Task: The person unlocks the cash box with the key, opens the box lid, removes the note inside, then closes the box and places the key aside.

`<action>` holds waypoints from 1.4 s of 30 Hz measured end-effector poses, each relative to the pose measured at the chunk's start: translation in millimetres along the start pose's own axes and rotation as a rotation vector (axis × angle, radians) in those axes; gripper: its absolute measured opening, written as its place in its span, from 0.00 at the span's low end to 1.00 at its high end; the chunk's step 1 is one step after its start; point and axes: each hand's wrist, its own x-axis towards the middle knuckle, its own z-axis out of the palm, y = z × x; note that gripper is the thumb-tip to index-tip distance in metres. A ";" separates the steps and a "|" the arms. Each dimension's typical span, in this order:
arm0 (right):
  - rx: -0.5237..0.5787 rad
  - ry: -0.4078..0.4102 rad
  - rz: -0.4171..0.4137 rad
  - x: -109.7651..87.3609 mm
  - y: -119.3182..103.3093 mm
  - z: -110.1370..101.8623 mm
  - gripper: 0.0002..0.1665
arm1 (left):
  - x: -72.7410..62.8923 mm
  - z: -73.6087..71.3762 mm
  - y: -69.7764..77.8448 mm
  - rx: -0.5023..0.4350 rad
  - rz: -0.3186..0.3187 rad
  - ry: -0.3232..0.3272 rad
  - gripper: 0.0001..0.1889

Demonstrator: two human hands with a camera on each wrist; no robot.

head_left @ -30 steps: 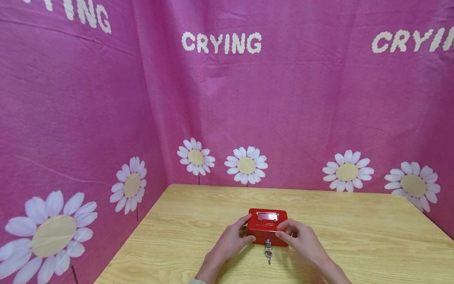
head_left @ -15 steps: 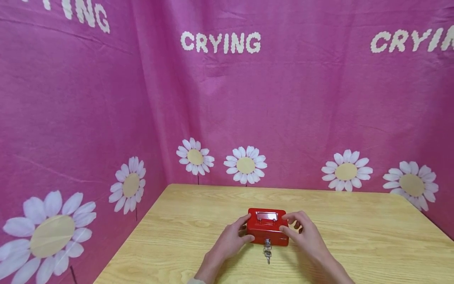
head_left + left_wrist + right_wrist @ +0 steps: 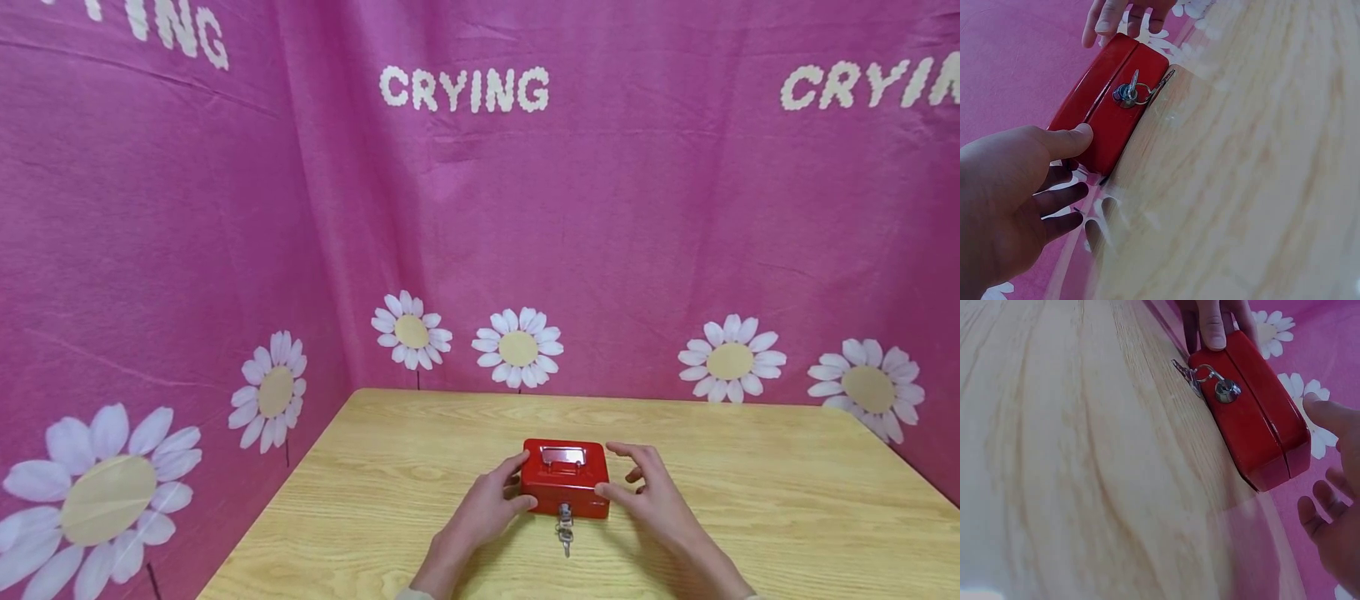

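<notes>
A closed red cash box [image 3: 542, 479] sits on the wooden table, its lid carrying a folded handle and a shiny plate. A key stands in its front lock [image 3: 1227, 391], and more keys [image 3: 566, 542] dangle from the ring. With thumb on the front and index finger at the back corner, my left hand [image 3: 482, 510] holds the left end; its other fingers spread below in the left wrist view. My right hand [image 3: 654, 498] is beside the right end, fingers loosely spread. In the right wrist view its thumb [image 3: 1329, 414] points at the lid, apart from it.
The light wooden table [image 3: 420, 442] extends around the box on all sides. Behind it and to the left hangs a pink cloth [image 3: 615, 208] printed with daisies and lettering.
My right hand has drawn back to the right, from over the lid's front right corner to beside the box, its fingers spreading. The left hand keeps its hold, and the box stays put.
</notes>
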 end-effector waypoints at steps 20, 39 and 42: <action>0.007 -0.145 0.111 1.4 6.9 -0.9 0.50 | 2.2 1.3 1.1 -0.009 -0.034 -0.006 0.36; -0.038 -0.160 0.124 3.4 7.6 -0.2 0.49 | 0.3 0.5 3.2 -0.005 -0.014 -0.002 0.36; -0.038 -0.159 0.117 3.2 7.3 -0.6 0.48 | 1.0 0.0 2.8 0.001 -0.016 -0.004 0.36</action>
